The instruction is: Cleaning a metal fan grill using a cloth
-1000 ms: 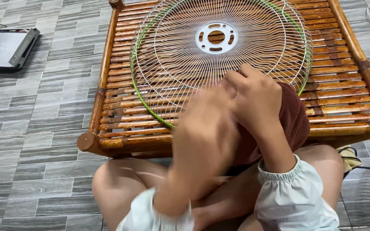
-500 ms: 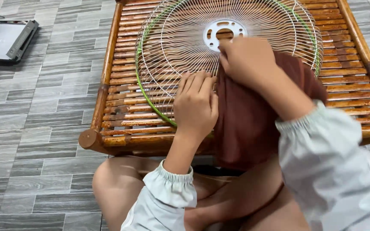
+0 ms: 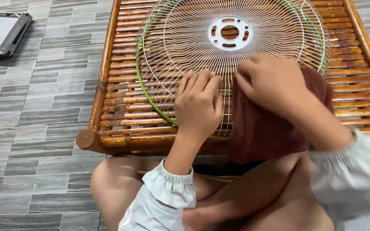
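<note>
A round wire fan guard (image 3: 232, 47) with a green rim and white hub lies flat on a slatted bamboo table (image 3: 108, 64). The left hand (image 3: 198, 105) presses its curled fingers onto the wires, gripping nothing. The right hand (image 3: 270, 85) clutches a soft reddish-brown cloth (image 3: 262, 132) draped over the table's near edge. Grey plank-patterned tiles (image 3: 39, 107) stretch leftward.
</note>
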